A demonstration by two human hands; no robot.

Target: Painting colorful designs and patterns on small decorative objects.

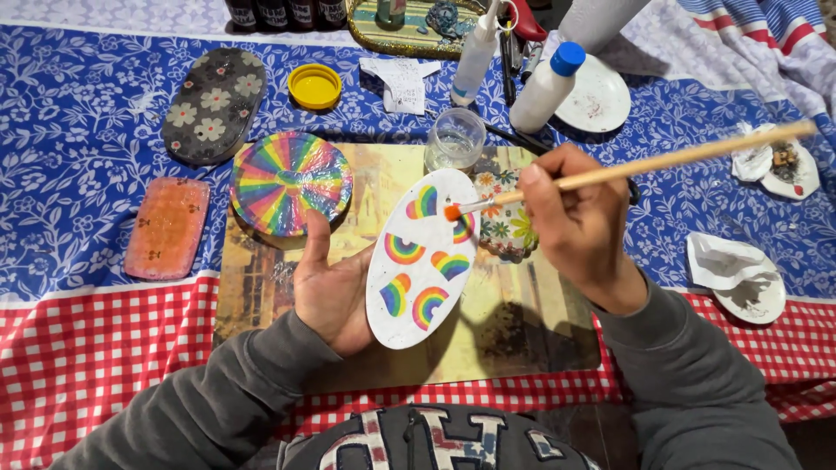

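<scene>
My left hand (329, 287) holds a white oval plaque (418, 261) painted with several small rainbows, gripping its left edge from beneath. My right hand (575, 218) grips a wooden paintbrush (662, 161); its orange-tipped bristles touch the plaque's upper right edge near a rainbow. Under the plaque lies a picture mat (522, 322) on the table.
A round rainbow-striped disc (290, 181) sits left of the plaque. An orange oblong piece (167, 228) and a dark flowered oval (214, 104) lie further left. A glass of water (455, 137), a yellow lid (314, 86), two white bottles (542, 87) and small white dishes (747, 283) stand behind and right.
</scene>
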